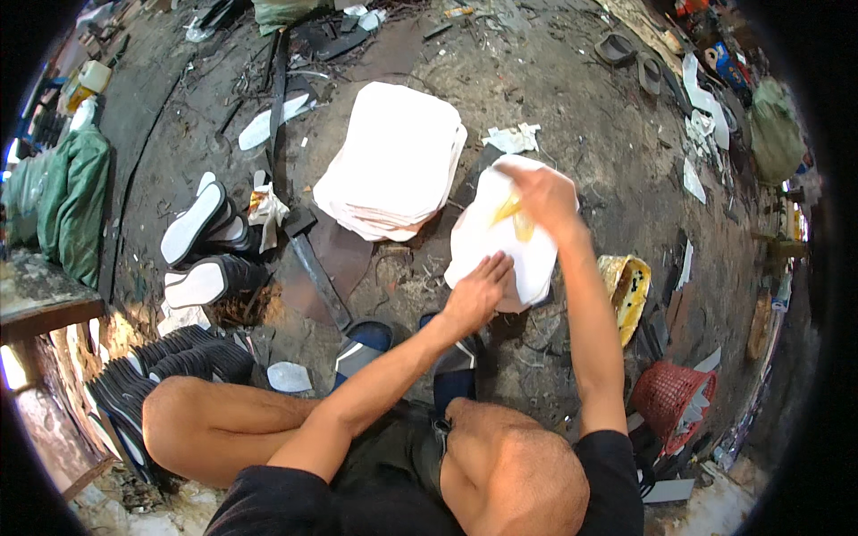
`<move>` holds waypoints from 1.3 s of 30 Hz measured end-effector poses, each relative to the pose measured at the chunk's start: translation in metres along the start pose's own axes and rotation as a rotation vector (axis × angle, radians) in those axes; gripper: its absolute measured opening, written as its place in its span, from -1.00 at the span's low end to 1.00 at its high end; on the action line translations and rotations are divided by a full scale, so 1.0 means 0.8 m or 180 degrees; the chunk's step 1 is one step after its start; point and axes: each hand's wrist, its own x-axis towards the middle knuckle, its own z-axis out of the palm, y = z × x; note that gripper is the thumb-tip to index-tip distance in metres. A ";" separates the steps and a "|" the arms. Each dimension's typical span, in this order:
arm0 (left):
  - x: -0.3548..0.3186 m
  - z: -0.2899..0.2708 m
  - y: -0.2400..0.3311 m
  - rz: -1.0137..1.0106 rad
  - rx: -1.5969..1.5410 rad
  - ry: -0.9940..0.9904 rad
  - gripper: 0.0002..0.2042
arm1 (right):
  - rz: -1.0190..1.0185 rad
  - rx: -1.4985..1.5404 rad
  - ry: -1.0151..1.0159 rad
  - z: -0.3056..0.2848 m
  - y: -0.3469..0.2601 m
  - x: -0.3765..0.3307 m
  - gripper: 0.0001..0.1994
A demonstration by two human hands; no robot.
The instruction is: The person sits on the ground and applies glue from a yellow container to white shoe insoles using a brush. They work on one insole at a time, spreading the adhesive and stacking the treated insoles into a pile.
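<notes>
I am squatting on the dirty floor (pixel 572 98), and I use the big white pile (pixel 393 161) in front of me to tell where things are. Just to the right of the big white pile, and a bit nearer to me, lies a white sheet (pixel 478 234); I cannot tell how many layers it has. My left fingers (pixel 494 271) lie stretched out on its near part, pressing flat and gripping nothing that I can see. My right fingers (pixel 520 179) are over its far part, but they look blurry, so I cannot tell how far open they are or if they hold anything. A shiny yellow smear (pixel 509 211) shows on the sheet near them. A hammer (pixel 319 272) lies to the left of the big white pile and nearer to me. Farther left of the pile are some black and white slippers (pixel 194 223). Nearer to me than those, and also left of the pile, is a long row of black soles (pixel 192 357). Well to the right of the pile, and nearer to me, sits a messy yellow tub (pixel 636 317), and past it, nearer still, is a red basket (pixel 666 397). A pair of dark sandals (pixel 615 49) lies far off, beyond the pile to the right.
</notes>
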 end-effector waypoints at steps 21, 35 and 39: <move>-0.014 0.003 0.058 -0.0013 -0.0420 0.0170 -0.57 | -0.0221 0.2326 0.1181 -0.077 -0.057 -0.132 -0.63; 0.001 0.042 0.042 -0.0241 -0.0338 0.0228 -0.59 | -0.1541 0.1102 -0.0703 0.023 0.080 0.020 -0.67; 0.004 0.036 0.042 -0.0179 -0.0194 0.0068 -0.59 | 0.0150 0.0637 -0.0796 -0.016 0.117 -0.029 -0.67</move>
